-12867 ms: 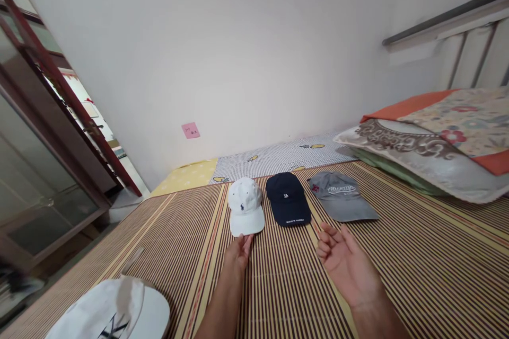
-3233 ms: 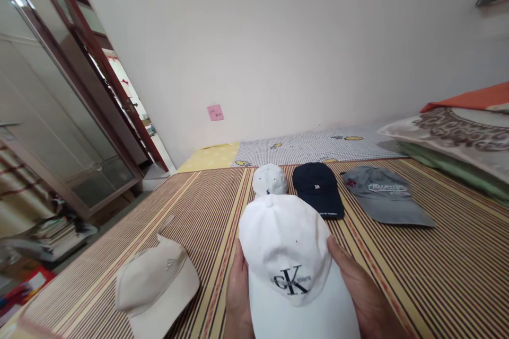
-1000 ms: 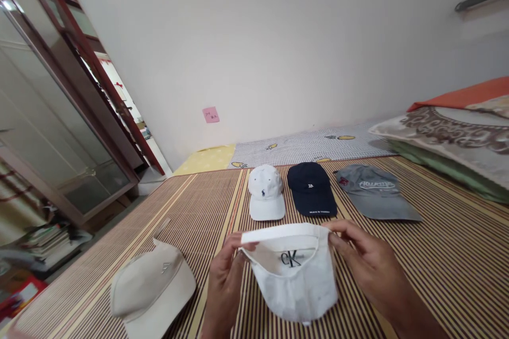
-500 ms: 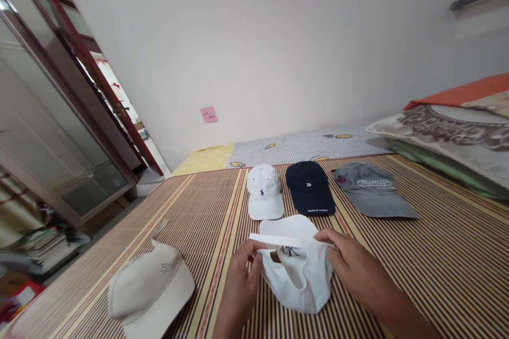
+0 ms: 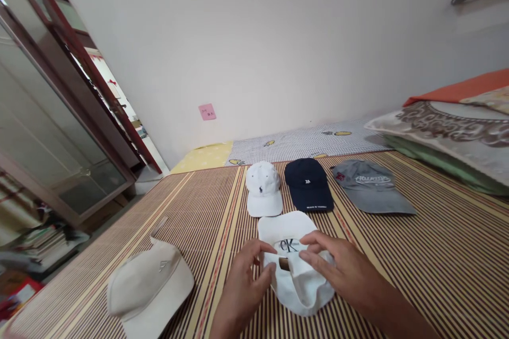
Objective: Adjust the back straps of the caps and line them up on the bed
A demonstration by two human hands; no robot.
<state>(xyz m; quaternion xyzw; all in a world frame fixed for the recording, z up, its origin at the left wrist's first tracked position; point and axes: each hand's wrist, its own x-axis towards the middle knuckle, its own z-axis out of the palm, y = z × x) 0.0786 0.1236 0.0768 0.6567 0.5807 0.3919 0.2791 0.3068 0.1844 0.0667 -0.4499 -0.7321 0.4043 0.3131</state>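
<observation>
The strap has just gone down: half a second ago it was stretched taut and raised between the 2 hands, and now the back opening of the CK cap [image 5: 289,246] sags inward, with its crown [image 5: 288,296] creased. For the work in hand, this seems to mean that the cap's back is being pressed in and shaped.

The CK cap lies on the mat [image 5: 178,212], brim pointing away, directly between the left hand [image 5: 244,283] and right hand [image 5: 342,259]. Both touch it. The left thumb and index finger curve, a little apart, about its left edge; the right thumb and fingers bunch closer at its right side. I cannot tell whether either one pinches fabric.

Just beyond the CK cap sits the white cap [image 5: 263,190]; the navy cap [image 5: 309,185] and grey cap [image 5: 369,185] are beyond it and to its right. The visor [image 5: 151,286] is well left of it.
</observation>
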